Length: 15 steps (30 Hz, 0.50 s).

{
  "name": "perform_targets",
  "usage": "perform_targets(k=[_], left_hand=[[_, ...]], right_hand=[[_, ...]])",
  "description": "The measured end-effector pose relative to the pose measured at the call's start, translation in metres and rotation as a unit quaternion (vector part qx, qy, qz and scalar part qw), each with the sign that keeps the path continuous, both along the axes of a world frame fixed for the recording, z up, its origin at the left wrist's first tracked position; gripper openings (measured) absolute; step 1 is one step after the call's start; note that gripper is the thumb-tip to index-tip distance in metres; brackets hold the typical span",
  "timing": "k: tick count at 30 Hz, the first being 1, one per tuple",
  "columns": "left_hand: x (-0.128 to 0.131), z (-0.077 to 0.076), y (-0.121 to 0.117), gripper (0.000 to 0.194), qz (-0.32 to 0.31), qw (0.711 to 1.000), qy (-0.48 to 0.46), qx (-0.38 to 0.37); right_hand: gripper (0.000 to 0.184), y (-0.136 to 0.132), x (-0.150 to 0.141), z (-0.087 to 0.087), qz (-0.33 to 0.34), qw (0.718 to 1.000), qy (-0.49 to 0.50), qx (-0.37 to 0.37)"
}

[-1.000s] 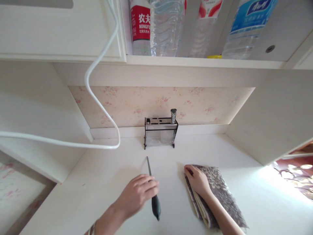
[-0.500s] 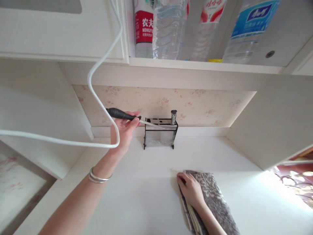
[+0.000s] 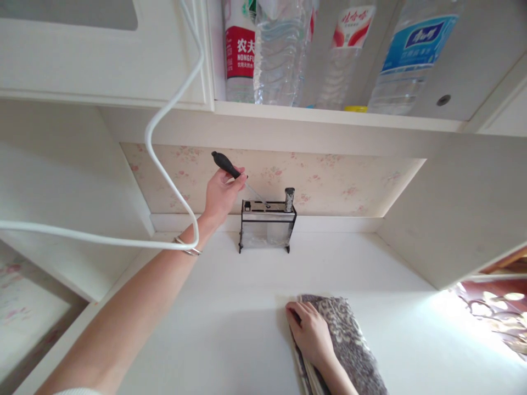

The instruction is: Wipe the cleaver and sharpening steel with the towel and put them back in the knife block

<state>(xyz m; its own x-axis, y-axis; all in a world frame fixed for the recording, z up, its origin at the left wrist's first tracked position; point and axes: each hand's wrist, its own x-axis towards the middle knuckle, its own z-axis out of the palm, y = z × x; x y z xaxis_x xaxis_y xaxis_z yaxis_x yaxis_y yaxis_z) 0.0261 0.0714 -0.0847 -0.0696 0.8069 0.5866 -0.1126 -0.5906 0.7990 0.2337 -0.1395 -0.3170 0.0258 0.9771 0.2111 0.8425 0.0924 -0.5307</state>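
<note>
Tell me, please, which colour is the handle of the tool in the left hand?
The handle is black; it shows best in the head view.

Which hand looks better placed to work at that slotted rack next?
Probably the left hand: it holds the black-handled rod, whose tip is at the top of the slotted rack. The right hand rests on the folded, patterned towel, farther from the rack.

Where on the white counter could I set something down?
Two patches of counter look bare: between left forearm and folded towel, and between towel and right side panel. It's crowded at the knife rack, where the left hand holds a black-handled tool, and under the right hand.
</note>
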Motion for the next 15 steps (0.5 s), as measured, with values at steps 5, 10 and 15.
perform_targets(k=[5, 10, 15], left_hand=[[0.007, 0.005, 0.015, 0.027, -0.024, 0.999, 0.032, -0.01], [0.017, 0.023, 0.031, 0.026, -0.033, 0.996, 0.087, -0.005], [0.035, 0.038, 0.048, 0.023, -0.022, 0.981, 0.192, 0.007]], right_hand=[[0.024, 0.001, 0.0, 0.0, -0.001, 1.0, -0.002, -0.004], [0.023, 0.001, 0.001, 0.0, 0.001, 1.0, 0.0, -0.001], [0.023, 0.002, -0.001, 0.002, -0.007, 1.0, 0.002, -0.008]])
